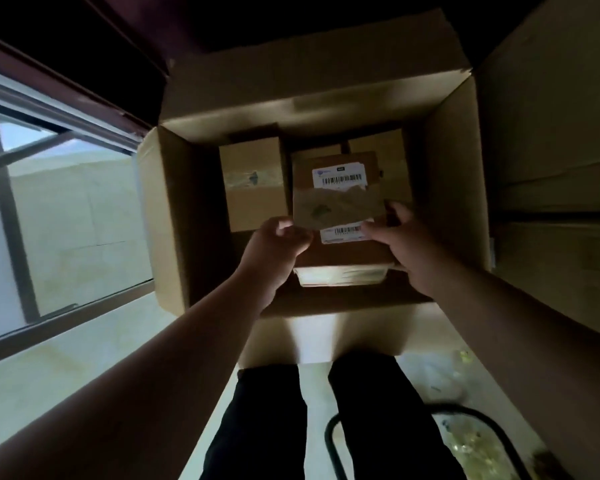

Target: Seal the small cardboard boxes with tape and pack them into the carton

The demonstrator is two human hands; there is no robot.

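Head view, looking straight down into an open brown carton (pixel 174 216) on the floor, with your two bare arms reaching in. Your left hand (pixel 278 240) curls round the near left corner of a small cardboard box (pixel 336 199). Your right hand (pixel 395 237) grips its right edge, thumb on top. The box is just inside the carton, towards the right, and whether it has touched the bottom cannot be told.

To seat it well, keep it level and lower it squarely beside the taped box (pixel 253 202) already lying at the left. Then slide it snug so that no gap is wasted, and let go only once it sits flat.

The held box is flat-topped matte board with two white barcode labels (pixel 338 176) and a wrinkled, glossy tape strip (pixel 336 202) across the middle. Another plain box (pixel 378 147) lies behind it. The carton walls are smooth and stiff, with sharp folds.
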